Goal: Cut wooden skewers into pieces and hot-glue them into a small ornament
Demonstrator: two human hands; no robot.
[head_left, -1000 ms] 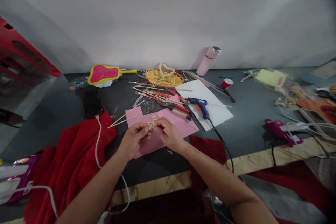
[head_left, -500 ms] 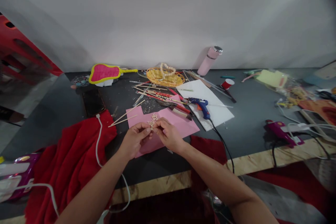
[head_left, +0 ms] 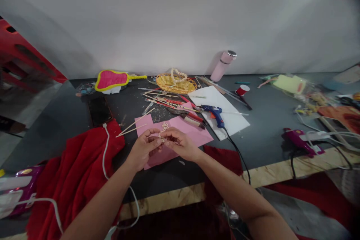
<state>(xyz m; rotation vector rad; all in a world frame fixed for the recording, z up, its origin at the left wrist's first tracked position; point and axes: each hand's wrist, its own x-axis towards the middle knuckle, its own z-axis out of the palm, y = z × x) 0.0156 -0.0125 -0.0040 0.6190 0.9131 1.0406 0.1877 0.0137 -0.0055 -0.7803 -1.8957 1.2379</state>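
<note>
Over a sheet of pink paper [head_left: 203, 138], my left hand [head_left: 144, 149] and my right hand [head_left: 181, 144] meet with bent fingers. Both pinch a small cluster of cream bead-like pieces [head_left: 164, 125], whose lower end is partly hidden by the fingertips. How the pieces are joined I cannot make out. Just left of the paper lie thin wooden sticks [head_left: 132, 122]. Beyond my right hand rest pliers with red handles [head_left: 197, 117] and a blue glue gun [head_left: 216, 113] on a white board [head_left: 236, 124].
A yellow wicker basket [head_left: 165, 82] holds a loop of similar cream pieces [head_left: 182, 77]. Along the wall stand a pink bottle [head_left: 220, 69] and a pink-and-yellow paddle-shaped object [head_left: 112, 79]. A phone [head_left: 99, 111], red cloth [head_left: 84, 157], thread spool [head_left: 242, 90] and purple device [head_left: 302, 141] surround the work.
My right hand's fingers have shifted slightly on the cluster, and its wrist sits a little further right. My left hand stays nearly still.
</note>
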